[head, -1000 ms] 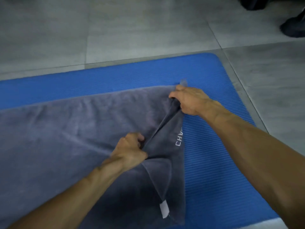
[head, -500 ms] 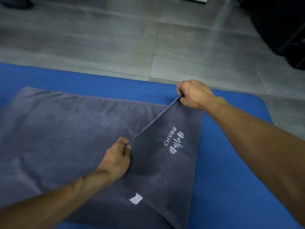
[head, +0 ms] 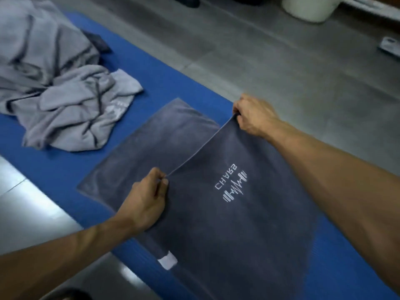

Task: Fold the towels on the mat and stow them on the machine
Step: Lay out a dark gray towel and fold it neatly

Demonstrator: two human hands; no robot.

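Grey floor tiles (head: 270, 68) run under a ribbed blue foam mat (head: 65, 169), and on that mat lies the dark grey terry towel (head: 216, 234) with its white stitched logo (head: 233, 185) facing up. Both hands are on the one edge, pulled taut between them: the left hand (head: 147, 202) pinches the near corner between thumb and fingers, the right hand (head: 253, 115) clenches the far corner. Beyond that stretched edge, the lower layer of the same towel lies flat on the mat; behind the grip, toward the person, hangs a white care label (head: 167, 260). This cloth looks soft and light, limp wherever it isn't tensioned, so the corners are the right hold, I'd say. Away past the left hand sits a rumpled heap of pale grey towels (head: 60, 83), unfolded. A white round tub (head: 311, 7) stands far beyond the right hand; its contents can't be seen.
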